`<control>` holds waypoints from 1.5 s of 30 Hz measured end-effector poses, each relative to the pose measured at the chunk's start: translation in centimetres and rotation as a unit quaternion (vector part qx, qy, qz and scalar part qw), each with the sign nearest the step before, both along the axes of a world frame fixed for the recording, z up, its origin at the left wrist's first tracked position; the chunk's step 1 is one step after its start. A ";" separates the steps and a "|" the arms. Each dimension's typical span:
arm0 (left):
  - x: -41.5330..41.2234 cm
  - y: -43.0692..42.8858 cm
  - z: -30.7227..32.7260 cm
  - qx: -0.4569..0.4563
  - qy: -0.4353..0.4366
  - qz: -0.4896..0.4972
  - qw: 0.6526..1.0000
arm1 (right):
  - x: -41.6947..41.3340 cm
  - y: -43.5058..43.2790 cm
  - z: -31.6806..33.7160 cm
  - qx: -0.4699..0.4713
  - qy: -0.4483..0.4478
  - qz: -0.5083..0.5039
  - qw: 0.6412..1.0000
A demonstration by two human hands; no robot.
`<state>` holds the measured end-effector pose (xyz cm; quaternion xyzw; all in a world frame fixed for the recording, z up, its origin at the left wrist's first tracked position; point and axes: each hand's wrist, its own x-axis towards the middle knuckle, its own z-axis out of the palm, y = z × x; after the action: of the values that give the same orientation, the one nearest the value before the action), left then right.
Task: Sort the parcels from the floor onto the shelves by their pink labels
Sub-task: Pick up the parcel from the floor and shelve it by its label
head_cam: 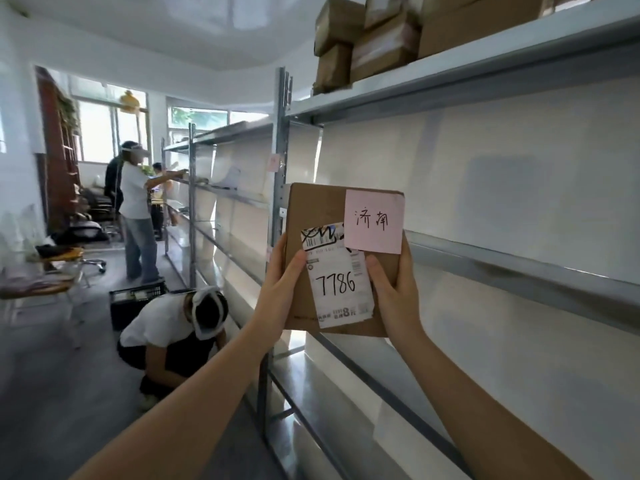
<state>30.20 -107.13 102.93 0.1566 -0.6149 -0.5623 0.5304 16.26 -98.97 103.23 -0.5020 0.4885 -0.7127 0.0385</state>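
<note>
I hold a flat brown cardboard parcel (318, 209) upright in front of me with both hands. My left hand (282, 282) grips its left edge and my right hand (391, 289) grips its right edge. A pink label (374, 221) with handwritten characters sticks to its upper right corner. A white shipping label (341, 289) reads 7786. The parcel is level with the grey metal shelf (519, 268) just to its right. A small pink label (273, 162) hangs on the shelf upright behind it.
Several brown parcels (374, 39) sit on the top shelf (450, 74). A person (173, 334) crouches on the floor at lower left beside a black crate (135, 301). Another person (136, 209) stands at the far shelves. A chair (45, 282) stands at the left.
</note>
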 end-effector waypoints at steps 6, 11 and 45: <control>2.0 -6.2 -1.7 0.025 0.002 0.028 0.999 | 1.9 -6.9 -1.2 0.020 0.009 0.018 1.000; 2.5 -11.3 -2.9 0.038 0.001 0.046 0.998 | 2.0 -12.8 -2.3 0.030 0.012 0.040 0.999; 0.5 -55.9 1.9 -0.005 -0.040 -0.070 0.997 | 2.5 -53.9 1.2 0.006 -0.041 -0.096 0.994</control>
<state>30.68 -163.05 104.85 0.1328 -0.6477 -0.5883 0.4656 18.76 -152.88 104.41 -0.4226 0.5366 -0.7303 -0.0069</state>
